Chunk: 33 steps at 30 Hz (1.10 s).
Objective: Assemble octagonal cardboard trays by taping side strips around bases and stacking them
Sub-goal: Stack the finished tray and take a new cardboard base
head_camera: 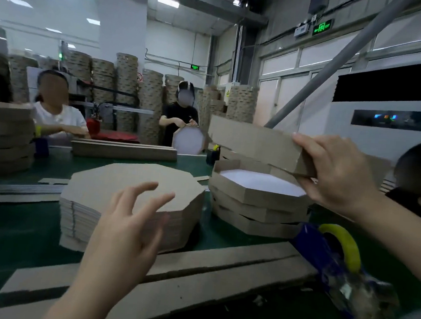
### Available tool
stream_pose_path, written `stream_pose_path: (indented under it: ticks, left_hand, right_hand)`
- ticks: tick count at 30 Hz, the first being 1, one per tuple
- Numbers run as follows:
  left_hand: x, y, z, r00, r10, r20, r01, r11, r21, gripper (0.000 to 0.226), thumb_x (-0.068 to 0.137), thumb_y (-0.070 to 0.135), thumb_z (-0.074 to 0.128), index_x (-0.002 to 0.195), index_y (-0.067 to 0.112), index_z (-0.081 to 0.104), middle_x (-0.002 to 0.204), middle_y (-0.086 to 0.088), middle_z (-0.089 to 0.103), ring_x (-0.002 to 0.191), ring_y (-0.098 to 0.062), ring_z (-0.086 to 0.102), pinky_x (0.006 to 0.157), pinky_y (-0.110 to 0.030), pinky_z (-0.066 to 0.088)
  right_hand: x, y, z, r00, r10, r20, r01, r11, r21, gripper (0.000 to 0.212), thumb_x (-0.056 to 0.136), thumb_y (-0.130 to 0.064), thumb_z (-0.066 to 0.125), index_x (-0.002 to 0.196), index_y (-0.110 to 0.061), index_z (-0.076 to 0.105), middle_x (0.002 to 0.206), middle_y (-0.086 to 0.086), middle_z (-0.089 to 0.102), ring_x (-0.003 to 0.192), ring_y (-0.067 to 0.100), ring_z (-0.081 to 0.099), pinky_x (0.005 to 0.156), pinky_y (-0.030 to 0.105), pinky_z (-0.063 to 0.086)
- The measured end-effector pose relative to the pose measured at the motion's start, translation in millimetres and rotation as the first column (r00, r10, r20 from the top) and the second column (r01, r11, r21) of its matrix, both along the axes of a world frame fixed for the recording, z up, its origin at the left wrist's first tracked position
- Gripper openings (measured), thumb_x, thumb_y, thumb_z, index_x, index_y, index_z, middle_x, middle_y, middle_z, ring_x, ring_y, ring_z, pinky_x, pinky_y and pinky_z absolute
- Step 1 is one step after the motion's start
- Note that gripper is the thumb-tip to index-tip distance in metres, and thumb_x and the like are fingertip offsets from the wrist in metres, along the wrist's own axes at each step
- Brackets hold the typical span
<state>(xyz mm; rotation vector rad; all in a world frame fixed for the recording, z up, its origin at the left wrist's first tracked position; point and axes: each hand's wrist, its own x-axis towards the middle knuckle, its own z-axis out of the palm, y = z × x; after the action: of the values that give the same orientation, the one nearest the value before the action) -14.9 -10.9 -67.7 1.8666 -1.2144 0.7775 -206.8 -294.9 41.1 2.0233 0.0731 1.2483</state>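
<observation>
My right hand (334,169) grips one end of a long brown cardboard side strip (253,141), held in the air above a stack of finished octagonal trays (256,203) with white insides. My left hand (128,226) hovers with fingers spread over the near edge of a stack of flat octagonal cardboard bases (131,186) and holds nothing. Flat side strips (195,279) lie along the near edge of the green table. A blue tape dispenser (341,273) with a yellow roll lies at the right, under my right forearm.
More strips (124,150) lie stacked across the table's far side, and a tall pile of cardboard (4,140) stands at the left. Other people work across the table and at the right edge. Tall columns of finished trays (124,87) fill the background.
</observation>
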Motion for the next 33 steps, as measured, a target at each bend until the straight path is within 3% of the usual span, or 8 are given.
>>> stream_pose_path:
  ticks: [3, 7, 12, 14, 16, 19, 23, 33]
  left_hand:
    - [27.5, -7.2, -32.7, 0.999, 0.039, -0.032, -0.038, 0.999, 0.03, 0.046, 0.07, 0.003, 0.078, 0.111, 0.022, 0.069, 0.12, -0.001, 0.058, 0.106, -0.022, 0.051, 0.082, -0.043, 0.05]
    - [51.9, -11.5, -62.6, 0.997, 0.05, 0.063, -0.051, 0.999, 0.015, 0.031, 0.084, 0.029, 0.05, 0.1, 0.02, 0.075, 0.108, -0.002, 0.064, 0.097, -0.021, 0.056, 0.081, -0.032, 0.048]
    - [69.5, -14.1, -79.7, 0.993, 0.075, 0.089, -0.075, 0.997, -0.003, 0.034, 0.08, 0.028, 0.046, 0.094, 0.023, 0.077, 0.101, 0.003, 0.067, 0.093, -0.013, 0.053, 0.08, -0.026, 0.043]
    - [71.9, -15.1, -81.0, 0.991, 0.086, 0.104, -0.084, 0.996, -0.019, 0.033, 0.081, 0.027, 0.046, 0.094, 0.024, 0.077, 0.101, 0.003, 0.067, 0.092, -0.012, 0.053, 0.08, -0.026, 0.043]
    - [72.4, -15.0, -81.1, 0.992, 0.087, 0.09, -0.087, 0.996, -0.004, 0.033, 0.08, 0.028, 0.046, 0.094, 0.026, 0.076, 0.102, 0.005, 0.066, 0.094, -0.011, 0.052, 0.08, -0.024, 0.043]
    - [72.4, -14.3, -82.0, 0.993, 0.087, 0.077, -0.092, 0.994, 0.058, 0.034, 0.079, 0.031, 0.046, 0.096, 0.027, 0.075, 0.103, 0.007, 0.065, 0.095, -0.01, 0.053, 0.079, -0.021, 0.046]
    - [69.6, -13.3, -81.7, 0.994, 0.086, 0.061, -0.09, 0.994, 0.063, 0.034, 0.081, 0.032, 0.046, 0.097, 0.025, 0.075, 0.102, 0.006, 0.065, 0.094, -0.013, 0.056, 0.071, -0.031, 0.054]
    - [65.7, -11.9, -81.8, 0.997, 0.069, 0.039, -0.071, 0.996, 0.053, 0.035, 0.083, 0.031, 0.044, 0.099, 0.022, 0.075, 0.102, 0.005, 0.064, 0.094, -0.015, 0.059, 0.074, -0.031, 0.054]
  right_hand:
    - [44.4, -44.8, -24.2, 1.0, -0.01, -0.026, 0.01, 1.0, -0.019, 0.059, 0.081, -0.014, 0.068, 0.132, 0.0, 0.041, 0.114, 0.016, 0.048, 0.09, 0.036, 0.05, 0.07, 0.045, 0.042]
    - [92.4, -90.3, -42.2, 0.985, -0.079, -0.15, 0.081, 0.997, 0.005, 0.075, 0.065, -0.007, 0.079, 0.13, 0.002, 0.043, 0.106, 0.025, 0.063, 0.082, 0.04, 0.062, 0.067, 0.045, 0.051]
    - [119.5, -140.6, -51.5, 0.986, -0.064, -0.156, 0.078, 0.993, 0.084, 0.057, 0.078, -0.02, 0.054, 0.129, 0.001, 0.041, 0.105, 0.026, 0.062, 0.093, 0.034, 0.049, 0.079, 0.044, 0.036]
    - [123.1, -154.0, -63.5, 0.974, -0.054, -0.22, 0.094, 0.98, 0.175, 0.063, 0.071, -0.017, 0.067, 0.126, -0.001, 0.041, 0.105, 0.026, 0.062, 0.098, 0.036, 0.051, 0.084, 0.048, 0.039]
    - [123.7, -167.6, -79.5, 0.944, -0.079, -0.322, 0.204, 0.904, 0.375, 0.084, 0.056, -0.006, 0.084, 0.128, -0.006, 0.04, 0.111, 0.024, 0.058, 0.103, 0.043, 0.055, 0.092, 0.055, 0.041]
    - [123.0, -173.9, -86.9, 0.939, -0.107, -0.328, 0.31, 0.677, 0.668, 0.087, 0.066, -0.007, 0.08, 0.14, -0.016, 0.036, 0.127, 0.017, 0.05, 0.122, 0.039, 0.043, 0.107, 0.051, 0.027]
    - [124.6, -172.6, -78.4, 0.894, -0.042, -0.446, 0.337, 0.72, 0.607, 0.075, 0.072, -0.007, 0.074, 0.138, -0.017, 0.04, 0.131, 0.008, 0.049, 0.123, 0.027, 0.041, 0.106, 0.043, 0.025]
    - [99.6, -163.8, -76.6, 0.797, -0.096, -0.596, 0.511, 0.633, 0.582, 0.07, 0.079, -0.019, 0.069, 0.138, -0.022, 0.031, 0.14, 0.004, 0.041, 0.128, 0.024, 0.037, 0.111, 0.041, 0.026]
